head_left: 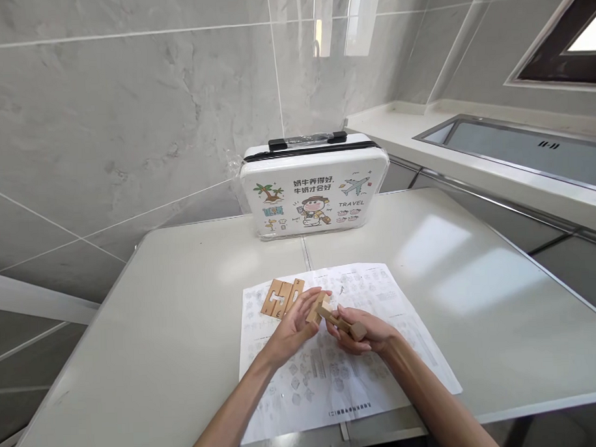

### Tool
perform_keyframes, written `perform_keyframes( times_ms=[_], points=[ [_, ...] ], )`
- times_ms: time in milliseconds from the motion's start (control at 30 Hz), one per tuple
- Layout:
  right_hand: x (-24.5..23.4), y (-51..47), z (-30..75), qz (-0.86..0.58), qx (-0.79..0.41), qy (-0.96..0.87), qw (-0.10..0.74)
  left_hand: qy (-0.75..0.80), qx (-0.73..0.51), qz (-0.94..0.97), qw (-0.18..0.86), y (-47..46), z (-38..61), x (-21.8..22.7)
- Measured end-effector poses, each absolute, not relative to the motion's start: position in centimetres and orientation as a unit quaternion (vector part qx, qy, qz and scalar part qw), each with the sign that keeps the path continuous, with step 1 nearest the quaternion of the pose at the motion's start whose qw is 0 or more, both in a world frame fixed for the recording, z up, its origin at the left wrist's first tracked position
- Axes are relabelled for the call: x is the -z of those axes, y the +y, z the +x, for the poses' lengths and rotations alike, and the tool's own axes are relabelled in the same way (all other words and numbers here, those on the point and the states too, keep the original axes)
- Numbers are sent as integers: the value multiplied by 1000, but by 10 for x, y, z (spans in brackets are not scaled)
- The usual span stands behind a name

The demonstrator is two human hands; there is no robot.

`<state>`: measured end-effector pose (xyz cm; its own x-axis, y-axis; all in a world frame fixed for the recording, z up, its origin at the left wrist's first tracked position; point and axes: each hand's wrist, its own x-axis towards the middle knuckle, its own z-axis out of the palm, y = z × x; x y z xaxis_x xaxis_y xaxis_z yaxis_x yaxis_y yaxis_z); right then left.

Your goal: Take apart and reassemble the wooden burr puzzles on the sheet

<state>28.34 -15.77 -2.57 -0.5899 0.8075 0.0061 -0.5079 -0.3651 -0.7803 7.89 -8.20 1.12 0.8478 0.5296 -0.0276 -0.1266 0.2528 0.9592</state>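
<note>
Over a printed sheet [414, 350], my left hand [296, 321] pinches a light wooden puzzle piece [316, 307] between thumb and fingers. My right hand [363, 332] grips a notched wooden puzzle piece [344, 325] with a thick block at its near end. Its far end meets or overlaps the left piece; whether they interlock I cannot tell. Just left of my left hand lie flat wooden puzzle pieces [271, 304], side by side, with cut-out slots and black numbers. My fingers cover part of both held pieces.
A white cartoon-printed case [316, 190] in clear plastic stands at the back of the pale table [150, 346], against the grey tiled wall [128, 112]. To the right is a counter [422, 137] with a sink [515, 147]. A seam crosses the tabletop near the middle.
</note>
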Motion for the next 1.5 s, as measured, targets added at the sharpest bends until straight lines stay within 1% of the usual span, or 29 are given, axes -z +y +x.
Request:
perform_keyframes(
  times_ms=[167,300,567,733,967,1133,1300,1500],
  points=[
    [30,-158,285,-209,-810,-381,392,176,-184,576,777,-84,79,-10],
    [27,-157,285,-241,-812,-365,386,179,-194,560,786,-84,79,-7],
    [19,-158,284,-231,-805,-360,411,186,-232,549,781,-84,80,-8],
    [15,-159,286,-236,-806,-372,394,189,-238,557,773,-85,80,-10],
    [24,-157,285,-253,-789,-419,372,181,-195,541,798,-86,81,-4],
    [22,-155,283,-298,-775,-400,388,183,-215,548,788,-86,82,-4],
    [18,-155,283,-326,-766,-370,413,172,-212,560,782,-87,82,-15],
    [21,-155,281,-344,-766,-361,406,199,-224,573,762,-88,81,-20]
  ],
)
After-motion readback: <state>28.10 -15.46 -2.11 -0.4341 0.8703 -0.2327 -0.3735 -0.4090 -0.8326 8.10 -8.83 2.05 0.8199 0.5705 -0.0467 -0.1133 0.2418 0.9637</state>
